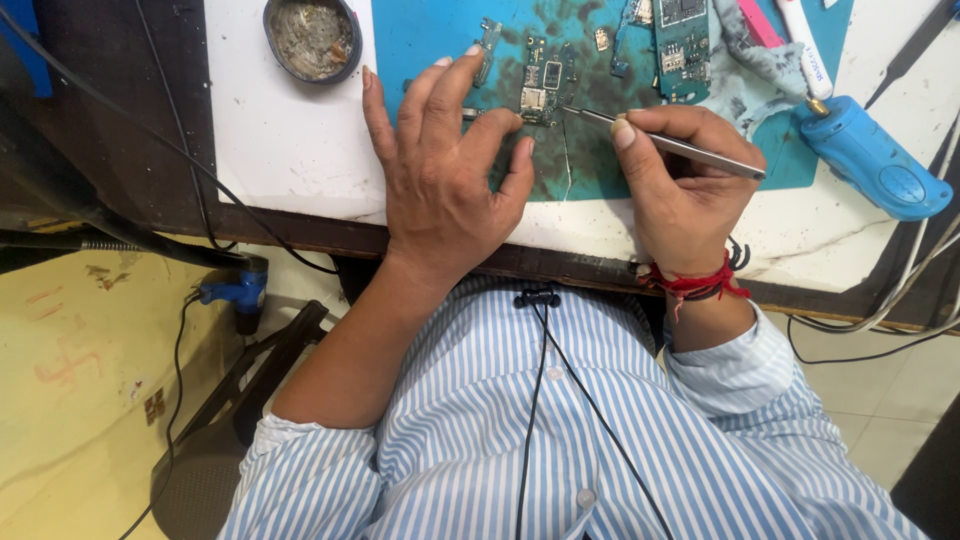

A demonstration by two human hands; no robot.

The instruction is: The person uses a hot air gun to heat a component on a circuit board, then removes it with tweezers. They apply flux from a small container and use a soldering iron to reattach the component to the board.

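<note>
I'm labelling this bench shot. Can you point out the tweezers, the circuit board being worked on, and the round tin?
tweezers (pixel 680 148), head view, on the middle of the metal shaft.
circuit board (pixel 545 90), head view, on its centre.
round tin (pixel 312 38), head view, on its grimy inside.

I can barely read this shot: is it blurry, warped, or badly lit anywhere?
Head view: sharp on the left hand, right hand and small circuit board; even soft light, faint shadows; mild glint on the metal tool; wide-lens bending at the table edge.
</note>
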